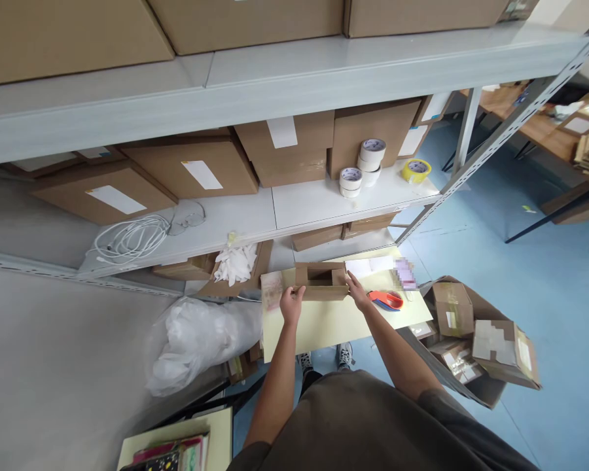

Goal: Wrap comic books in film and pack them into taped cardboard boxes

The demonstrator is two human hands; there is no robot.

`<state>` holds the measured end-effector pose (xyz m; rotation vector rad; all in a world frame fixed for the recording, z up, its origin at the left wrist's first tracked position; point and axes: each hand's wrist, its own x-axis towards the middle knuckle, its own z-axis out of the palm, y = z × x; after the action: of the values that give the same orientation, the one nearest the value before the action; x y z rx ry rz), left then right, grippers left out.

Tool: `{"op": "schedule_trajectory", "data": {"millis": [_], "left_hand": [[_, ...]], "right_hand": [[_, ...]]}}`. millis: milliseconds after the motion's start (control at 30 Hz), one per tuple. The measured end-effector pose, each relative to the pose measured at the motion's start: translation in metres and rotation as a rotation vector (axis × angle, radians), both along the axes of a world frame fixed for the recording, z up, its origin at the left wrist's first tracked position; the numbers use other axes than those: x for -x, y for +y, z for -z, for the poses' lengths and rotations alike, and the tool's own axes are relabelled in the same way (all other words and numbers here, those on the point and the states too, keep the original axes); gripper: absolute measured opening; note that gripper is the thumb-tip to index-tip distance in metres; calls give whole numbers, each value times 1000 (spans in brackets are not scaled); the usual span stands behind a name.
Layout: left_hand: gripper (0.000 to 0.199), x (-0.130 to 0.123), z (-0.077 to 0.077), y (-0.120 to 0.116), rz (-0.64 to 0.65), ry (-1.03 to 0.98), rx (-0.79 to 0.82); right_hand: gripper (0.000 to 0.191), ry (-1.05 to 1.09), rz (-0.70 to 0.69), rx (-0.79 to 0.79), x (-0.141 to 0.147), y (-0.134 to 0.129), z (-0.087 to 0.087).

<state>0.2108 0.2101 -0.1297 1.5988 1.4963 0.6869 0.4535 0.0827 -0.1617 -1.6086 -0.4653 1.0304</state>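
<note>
A small open cardboard box (321,292) is held over the pale yellow table (324,330), its opening facing up and a dark interior showing. My left hand (292,305) grips the box at its left end, thumb on the near side. At the right end, my right hand (357,293) is closed on the box's edge. Orange-handled scissors (387,300) lie on the table just right of my right hand. White papers (370,265) lie beyond the box, and a pinkish sheet (271,290) is at the table's left edge.
A metal shelf (304,212) behind the table carries cartons (216,173), white tape rolls (351,180), yellow tape (416,171) and a coiled white cable (132,239). A clear plastic bag (201,337) sits left. At right, a bin (488,394) holds several boxes.
</note>
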Motion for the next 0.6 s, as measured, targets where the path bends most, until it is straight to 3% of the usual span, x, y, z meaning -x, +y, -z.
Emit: {"op": "schedule_trajectory", "data": {"millis": [67,167,233,300,433,600], "left_hand": [[37,-3,0,2,-29,31,24],[75,-6,-3,6,-44,75,69],[99,-8,-10,14,17,132,14],[109,-10,-19,27,160,199,-89],[88,-14,-32,52,463,282,-176],[51,-7,-18,50,497,270,-92]], "right_hand": [[71,73,-8,9,6,-10,3],[79,80,-63,-33,14,-22,11],[92,67,-84,-53,17,-24,18],[104,55,-84,-47,17,-22,23],[114,-99,-97,-31,12,-15,25],[90,-408,-172,-30,13,-14,21]]}}
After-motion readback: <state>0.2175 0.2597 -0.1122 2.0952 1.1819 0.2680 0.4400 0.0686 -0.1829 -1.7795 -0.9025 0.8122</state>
